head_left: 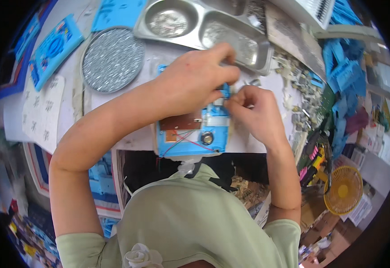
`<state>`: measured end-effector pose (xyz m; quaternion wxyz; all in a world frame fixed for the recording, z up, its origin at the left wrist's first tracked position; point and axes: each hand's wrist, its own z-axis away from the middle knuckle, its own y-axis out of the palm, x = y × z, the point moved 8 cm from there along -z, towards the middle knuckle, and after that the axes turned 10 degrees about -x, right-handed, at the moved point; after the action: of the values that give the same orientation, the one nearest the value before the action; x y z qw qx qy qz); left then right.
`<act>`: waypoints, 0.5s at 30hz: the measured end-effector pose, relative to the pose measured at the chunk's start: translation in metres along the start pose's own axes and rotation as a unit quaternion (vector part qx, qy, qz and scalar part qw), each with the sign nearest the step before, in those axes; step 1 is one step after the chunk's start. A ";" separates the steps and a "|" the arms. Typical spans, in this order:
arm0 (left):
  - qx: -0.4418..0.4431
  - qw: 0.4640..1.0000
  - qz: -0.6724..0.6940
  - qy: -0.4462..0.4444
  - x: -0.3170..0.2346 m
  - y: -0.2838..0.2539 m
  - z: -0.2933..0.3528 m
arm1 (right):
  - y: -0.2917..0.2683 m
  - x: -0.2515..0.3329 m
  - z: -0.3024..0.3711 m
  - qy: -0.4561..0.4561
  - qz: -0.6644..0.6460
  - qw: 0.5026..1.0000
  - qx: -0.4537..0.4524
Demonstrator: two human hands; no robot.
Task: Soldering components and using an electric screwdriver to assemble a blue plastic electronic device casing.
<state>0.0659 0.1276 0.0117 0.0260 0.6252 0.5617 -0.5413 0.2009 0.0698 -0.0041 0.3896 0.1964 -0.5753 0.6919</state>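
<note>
In front of me lies a blue plastic housing (pixel 168 149), with a brown circuit board (pixel 181 123), thin red and green wires and a small round speaker (pixel 207 138) inside it. My left hand (pixel 195 78) reaches over its far part, fingers bent and closed near a small blue piece (pixel 225 90). What those fingers grip is hidden. My right hand (pixel 259 111) is at the housing's right edge, with thumb and forefinger pinched together close to the same piece. Whatever is in that pinch is too small to make out.
A round tray (pixel 112 60) full of small silvery parts stands at the left, beside a blue plastic cover (pixel 56 49). A steel compartment tray (pixel 197 31) is behind my hands. Small metal parts (pixel 300 96) are heaped at the right, and a yellow basket (pixel 343 190) stands lower right.
</note>
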 end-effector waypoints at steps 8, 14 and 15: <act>0.155 0.980 -0.086 -0.088 -0.004 0.010 -0.028 | 0.002 -0.018 0.006 -0.007 -0.123 0.992 0.036; 0.156 0.974 -0.133 -0.095 -0.015 0.007 -0.032 | -0.219 -0.119 -0.025 -0.003 -0.040 0.939 -0.342; 0.165 0.974 -0.125 -0.097 -0.017 0.012 -0.035 | -0.277 -0.163 -0.031 -0.004 0.064 0.896 -0.440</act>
<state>0.1007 0.1346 0.0313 -0.0914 0.4902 0.5334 -0.6833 0.5197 0.0579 0.0487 0.3884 -0.0298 -0.8341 0.3906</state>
